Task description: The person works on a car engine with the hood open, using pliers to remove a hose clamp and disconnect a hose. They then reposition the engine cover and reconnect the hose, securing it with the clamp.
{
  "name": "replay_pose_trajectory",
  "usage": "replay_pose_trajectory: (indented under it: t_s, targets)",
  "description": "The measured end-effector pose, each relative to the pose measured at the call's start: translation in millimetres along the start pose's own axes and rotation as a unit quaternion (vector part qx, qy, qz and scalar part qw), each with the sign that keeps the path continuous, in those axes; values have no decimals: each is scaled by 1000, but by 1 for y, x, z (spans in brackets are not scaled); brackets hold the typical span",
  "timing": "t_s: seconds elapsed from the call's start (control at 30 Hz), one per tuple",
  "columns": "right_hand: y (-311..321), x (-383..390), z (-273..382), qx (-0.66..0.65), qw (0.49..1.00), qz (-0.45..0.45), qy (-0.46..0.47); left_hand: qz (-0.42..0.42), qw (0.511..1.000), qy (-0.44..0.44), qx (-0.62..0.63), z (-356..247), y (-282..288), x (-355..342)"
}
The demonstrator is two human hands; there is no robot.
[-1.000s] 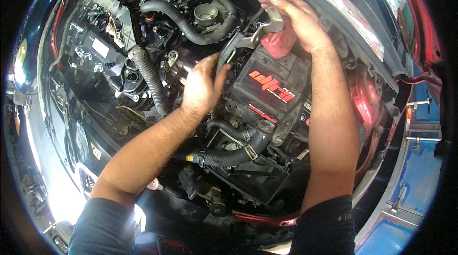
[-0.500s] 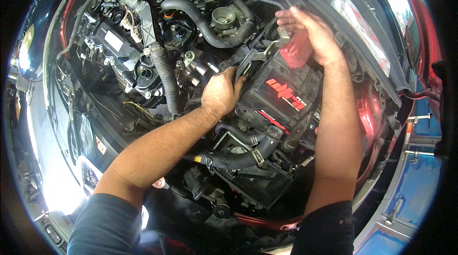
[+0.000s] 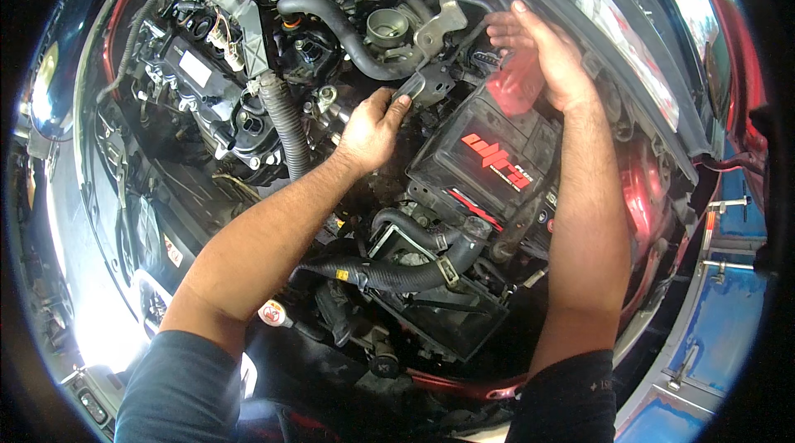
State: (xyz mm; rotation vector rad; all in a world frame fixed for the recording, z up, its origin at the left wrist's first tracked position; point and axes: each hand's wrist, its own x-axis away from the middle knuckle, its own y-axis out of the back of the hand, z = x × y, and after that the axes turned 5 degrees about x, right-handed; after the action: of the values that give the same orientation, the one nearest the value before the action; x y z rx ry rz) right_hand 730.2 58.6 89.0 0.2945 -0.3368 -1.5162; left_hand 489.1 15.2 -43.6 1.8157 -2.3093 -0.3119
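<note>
My left hand (image 3: 373, 128) grips a dark metal bracket (image 3: 435, 29) by its lower end, between the engine and the battery. The bracket's upper arm lies over hoses beside the round metal inlet (image 3: 383, 26). My right hand (image 3: 542, 54) has its fingers stretched out, nothing gripped, over the red plastic cover (image 3: 509, 93) at the battery's rear; whether it touches the cover I cannot tell. Below both is the black battery (image 3: 468, 161) with red lettering.
The engine (image 3: 195, 91) with a ribbed hose (image 3: 286, 128) fills the left. Hoses (image 3: 389, 276) cross the front near an open black tray (image 3: 460, 319). The car's rear cowl (image 3: 662, 79) runs along the upper right. A blue metal cabinet (image 3: 720, 310) stands at the right.
My left hand has moved up with the bracket, whose upper arm has left my right hand and swung left toward the round inlet. My right hand stays by the red cover, fingers extended.
</note>
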Motion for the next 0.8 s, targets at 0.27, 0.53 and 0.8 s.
replay_pose_trajectory:
  t_s: [0.27,0.53,0.8]
  targets:
    - [0,0,-1,-8,1000,2,4,29,1000,0,-7,1,6,-3]
    - [0,0,-1,-9,1000,4,1,43,999,17,5,3,6,-3]
    - [0,-1,-1,-8,1000,5,-4,32,999,27,-3,4,3,-3]
